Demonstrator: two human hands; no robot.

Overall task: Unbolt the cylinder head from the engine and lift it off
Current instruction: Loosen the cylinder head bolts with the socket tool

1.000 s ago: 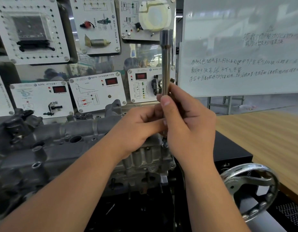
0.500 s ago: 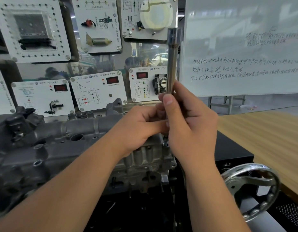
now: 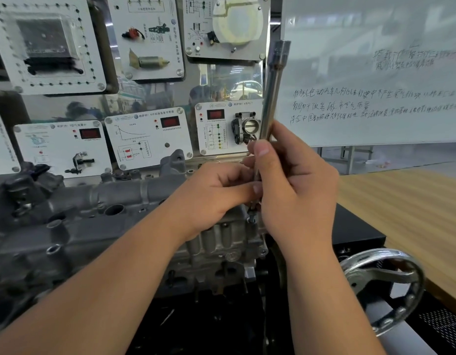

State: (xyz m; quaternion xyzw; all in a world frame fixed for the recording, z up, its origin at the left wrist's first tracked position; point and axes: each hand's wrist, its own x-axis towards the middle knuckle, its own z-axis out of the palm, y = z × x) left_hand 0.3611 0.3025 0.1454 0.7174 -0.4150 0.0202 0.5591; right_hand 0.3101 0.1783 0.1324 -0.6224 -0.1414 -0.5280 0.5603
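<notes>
Fingers (image 3: 260,152) of the right hand (image 3: 296,190) are curled round the lower part of a long socket extension bar (image 3: 271,93), thumb pressed on its near side, so the bar stands almost upright with its socket end high against the whiteboard (image 3: 375,73). The left hand (image 3: 214,190) comes in from the left and pinches the same shaft just below, its fingertips meeting the right thumb. Directly beneath both hands a small bolt head (image 3: 251,219) shows at the right end of the cylinder head (image 3: 119,201), which lies across the left and middle of the scene on the engine (image 3: 216,254), with the display panels (image 3: 147,137) behind it.

Judging by this, the bar's lower tip sits on or just above that bolt; the hands hide the joint, so I cannot tell whether it is seated. The risk lies there: if the tip is only partly engaged, or the bar leans as it is turned, it may slip off and round the bolt, or skid against the casting. A tall bar held low also tips easily. The handwheel (image 3: 383,285) stands near right, well apart from both hands.
</notes>
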